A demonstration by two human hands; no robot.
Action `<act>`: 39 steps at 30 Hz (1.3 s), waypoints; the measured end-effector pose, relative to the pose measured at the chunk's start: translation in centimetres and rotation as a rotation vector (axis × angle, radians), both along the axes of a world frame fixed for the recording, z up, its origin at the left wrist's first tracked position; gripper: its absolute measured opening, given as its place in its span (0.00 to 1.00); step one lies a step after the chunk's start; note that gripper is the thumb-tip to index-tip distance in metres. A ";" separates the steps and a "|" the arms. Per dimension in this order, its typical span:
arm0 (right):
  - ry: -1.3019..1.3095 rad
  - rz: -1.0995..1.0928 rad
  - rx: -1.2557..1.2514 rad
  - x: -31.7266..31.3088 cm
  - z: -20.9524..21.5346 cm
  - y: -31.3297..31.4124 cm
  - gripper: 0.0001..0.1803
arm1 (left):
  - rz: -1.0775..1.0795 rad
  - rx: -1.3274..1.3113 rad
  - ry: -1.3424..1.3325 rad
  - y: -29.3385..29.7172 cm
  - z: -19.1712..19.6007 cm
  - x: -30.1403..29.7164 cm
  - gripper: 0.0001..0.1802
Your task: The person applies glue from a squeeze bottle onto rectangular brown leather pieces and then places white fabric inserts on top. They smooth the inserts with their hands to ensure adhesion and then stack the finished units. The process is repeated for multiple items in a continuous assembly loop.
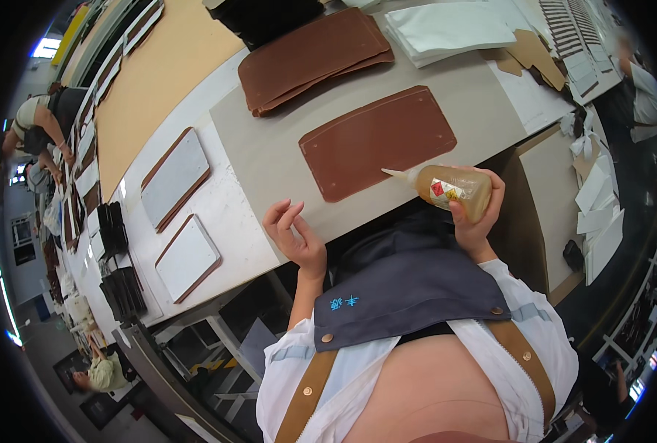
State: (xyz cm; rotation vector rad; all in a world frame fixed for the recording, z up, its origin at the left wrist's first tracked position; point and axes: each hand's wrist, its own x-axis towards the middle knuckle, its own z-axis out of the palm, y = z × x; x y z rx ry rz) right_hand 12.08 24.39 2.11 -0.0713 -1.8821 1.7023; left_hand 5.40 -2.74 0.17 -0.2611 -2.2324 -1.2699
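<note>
My right hand is wrapped round a squeeze bottle of amber liquid, its pointed nozzle tipped left over the near edge of a brown leather panel. The panel lies flat on a grey sheet on the table, with small marks near its corners. Whether the nozzle touches the panel, I cannot tell. My left hand hovers at the table's front edge, left of the panel, fingers loosely curled and apart, holding nothing. Behind the panel lies a stack of similar brown panels.
White sheets are piled at the back right, near a black item. On the left lie two white-topped brown pieces and black folded pieces. A cardboard box stands at right. Other people work farther off.
</note>
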 end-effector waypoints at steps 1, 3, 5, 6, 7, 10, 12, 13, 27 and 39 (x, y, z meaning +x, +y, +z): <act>0.006 0.021 0.006 -0.2 -0.1 -0.3 0.37 | 0.007 0.008 -0.002 0.0 0.0 0.0 0.12; 0.019 0.064 0.019 -0.5 -0.4 -0.9 0.36 | 0.018 0.018 -0.005 -0.1 0.0 0.0 0.12; 0.016 0.120 -0.001 -0.7 -0.5 -1.5 0.37 | 0.019 0.023 -0.009 -0.2 0.0 0.0 0.12; 0.015 0.148 -0.012 -0.9 -0.5 -1.9 0.37 | 0.028 0.024 -0.014 -0.3 0.0 0.0 0.12; 0.023 0.170 -0.002 -1.1 -0.4 -2.1 0.37 | 0.033 0.028 -0.019 -0.2 -0.1 0.0 0.12; 0.053 0.242 0.006 -1.9 -0.2 -3.1 0.37 | 0.052 0.020 -0.030 -0.5 -0.3 0.1 0.12; 0.081 0.298 -0.016 -2.4 -0.5 -3.6 0.38 | 0.065 0.014 -0.037 -0.6 -0.3 0.2 0.12; 0.084 0.321 -0.022 -2.7 -0.5 -4.0 0.38 | 0.071 0.016 -0.040 -0.6 -0.3 0.2 0.13; -0.087 0.121 -0.906 -7.5 1.7 1.1 0.29 | 0.118 0.070 -0.001 -0.2 0.0 0.0 0.16; 0.342 0.426 -2.198 -13.9 -0.2 18.8 0.27 | 0.110 0.025 -0.005 0.1 0.1 -0.2 0.15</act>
